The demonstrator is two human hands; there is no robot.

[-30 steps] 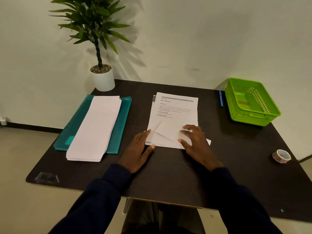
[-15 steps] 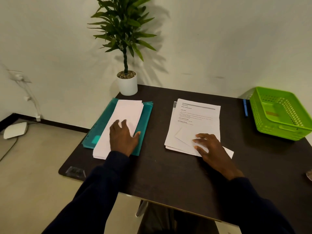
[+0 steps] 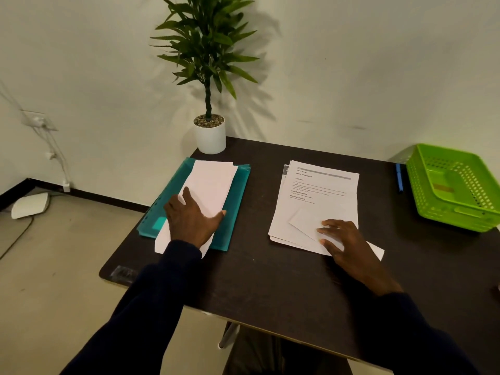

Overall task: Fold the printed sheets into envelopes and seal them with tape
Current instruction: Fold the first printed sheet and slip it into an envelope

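Left hand (image 3: 192, 221) spread flat on stack of long white envelopes (image 3: 207, 190) atop teal plastic folder (image 3: 238, 212). Right hand (image 3: 345, 246) spread, pressing folded white sheet (image 3: 311, 221) on printed sheets (image 3: 316, 201). Bare dark tabletop (image 3: 270, 266) between; green plastic basket (image 3: 457, 185) at right edge.

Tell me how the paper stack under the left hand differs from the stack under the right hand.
The left stack is blank, narrow and long, lying on a teal folder; the right stack is printed, wider, lying straight on the table, with its near corner folded up. Both are white paper, each pressed by a flat hand.
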